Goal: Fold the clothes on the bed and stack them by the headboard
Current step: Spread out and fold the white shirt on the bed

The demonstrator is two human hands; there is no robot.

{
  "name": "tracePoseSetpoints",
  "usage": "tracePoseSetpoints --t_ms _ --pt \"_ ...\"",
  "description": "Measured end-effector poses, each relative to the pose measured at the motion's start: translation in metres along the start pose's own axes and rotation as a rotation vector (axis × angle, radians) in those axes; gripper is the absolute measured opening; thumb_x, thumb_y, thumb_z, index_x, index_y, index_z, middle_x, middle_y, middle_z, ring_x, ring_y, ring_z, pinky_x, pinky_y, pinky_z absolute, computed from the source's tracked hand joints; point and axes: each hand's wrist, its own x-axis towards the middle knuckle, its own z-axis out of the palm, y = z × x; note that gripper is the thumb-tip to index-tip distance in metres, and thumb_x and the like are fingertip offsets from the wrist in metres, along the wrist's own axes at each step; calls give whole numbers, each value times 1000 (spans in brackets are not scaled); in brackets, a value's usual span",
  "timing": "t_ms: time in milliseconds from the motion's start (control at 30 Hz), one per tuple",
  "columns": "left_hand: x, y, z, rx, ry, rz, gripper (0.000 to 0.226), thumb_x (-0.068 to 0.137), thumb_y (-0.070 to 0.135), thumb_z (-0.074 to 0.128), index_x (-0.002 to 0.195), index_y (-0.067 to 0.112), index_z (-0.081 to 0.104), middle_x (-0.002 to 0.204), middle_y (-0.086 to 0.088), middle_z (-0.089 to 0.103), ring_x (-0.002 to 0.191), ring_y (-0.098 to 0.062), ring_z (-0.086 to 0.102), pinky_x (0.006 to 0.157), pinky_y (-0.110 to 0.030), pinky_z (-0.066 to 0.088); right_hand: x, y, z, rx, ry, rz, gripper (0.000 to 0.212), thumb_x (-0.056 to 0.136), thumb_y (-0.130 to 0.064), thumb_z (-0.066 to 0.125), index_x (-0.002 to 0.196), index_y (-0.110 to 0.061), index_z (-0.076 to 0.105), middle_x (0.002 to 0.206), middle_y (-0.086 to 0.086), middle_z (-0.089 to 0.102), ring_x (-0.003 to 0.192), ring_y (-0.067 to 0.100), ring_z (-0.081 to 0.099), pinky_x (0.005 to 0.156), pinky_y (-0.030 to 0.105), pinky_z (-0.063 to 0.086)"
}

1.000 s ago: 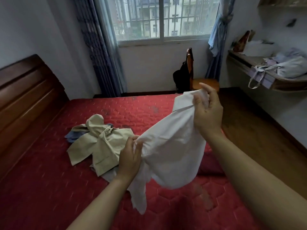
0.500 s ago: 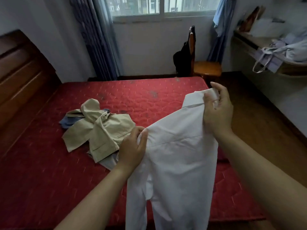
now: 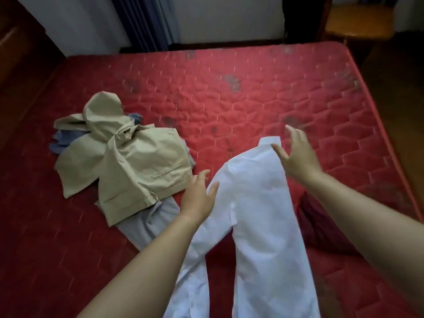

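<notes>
Since half a second ago, both hands have let go of the white trousers [image 3: 254, 216], which were held up by the waistband and now lie flat on the red bed [image 3: 275, 92], and the camera has tipped down so the window is out of view. Furthest to the left of the hands, well apart from either, the dark wooden headboard [image 3: 20, 49] runs along the bed's edge. Nearer, just left of the left hand [image 3: 198, 198], sits the unfolded heap: a beige garment [image 3: 128, 157] on top, a blue piece [image 3: 62, 138] showing beneath it on its far left, and a grey garment [image 3: 146, 223] poking out below, close to the left wrist. The left hand is open, fingers [image 3: 202, 177] spread, its thumb side touching or nearly touching the trousers' left hip edge; it grips nothing. The trousers lie between the two hands, their long axis running from the waistband, ahead of the fingertips, back toward the person, where the two legs part and run off the bottom of the view. The right hand [image 3: 298, 157] is open too, fingers splayed and holding nothing, over the waistband's right corner; whether it touches the cloth is unclear. Both hands are at the waist end, so the legs are the far part to reach, probably for laying one leg over the other along that axis.
</notes>
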Motion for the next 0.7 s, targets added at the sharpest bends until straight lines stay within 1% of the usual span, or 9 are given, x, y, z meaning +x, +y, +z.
tracePoseSetpoints --t_ms 67,167,233,367,433,500,567,633,700 --pt "-5 -40 19 26 -47 -35 39 91 32 55 127 17 50 116 -6 56 106 -21 54 89 -31 41 -28 20 48 31 -122 1 60 90 -34 58 138 -6 36 139 13 41 125 26 44 102 36 35" --pt "-13 -95 39 81 -127 -81 35 92 34 53 124 20 52 119 -1 55 106 -16 54 86 -27 42 -73 46 111 3 -279 31 58 90 -37 56 137 -9 38 138 8 41 125 21 42 101 28 33" --pt "-13 -123 50 87 -152 -91 32 92 33 53 121 21 54 119 2 55 105 -11 53 83 -22 39 -92 59 145 -38 -336 51 56 91 -39 54 138 -11 38 139 7 39 126 21 40 102 30 33" --pt "9 -160 74 75 -171 -87 29 92 30 53 119 20 55 118 1 55 103 -10 53 83 -21 39 -100 75 196 -60 -325 144 54 92 -42 49 140 -19 38 145 4 31 132 23 32 105 39 33" --pt "26 -172 87 72 -152 -104 30 92 30 53 120 20 54 118 0 53 102 -13 54 83 -23 40 -97 80 218 -58 -296 156 51 92 -42 49 139 -24 40 146 2 29 133 23 29 104 42 33" --pt "42 -182 102 75 -161 -117 33 93 29 51 124 18 51 121 -3 52 105 -17 53 85 -24 39 -94 85 239 -87 -256 139 49 91 -43 49 137 -29 41 148 0 27 135 22 26 104 45 31" --pt "54 -189 116 67 -200 -115 37 93 26 50 129 17 49 126 -6 51 112 -19 50 88 -24 35 -93 94 257 -148 -253 132 49 91 -46 47 138 -35 38 152 -3 21 139 22 16 107 53 23" --pt "63 -194 128 43 -197 -81 41 93 22 50 133 15 46 130 -8 51 118 -19 47 91 -21 32 -97 111 269 -214 -292 154 51 92 -49 43 141 -43 30 155 -9 11 143 19 3 107 61 8" --pt "69 -195 135 -40 -171 -50 47 92 18 52 138 13 42 135 -7 49 123 -17 44 92 -13 27 -105 133 273 -289 -326 134 57 91 -54 39 143 -47 18 157 -12 3 144 15 -5 107 62 -3"
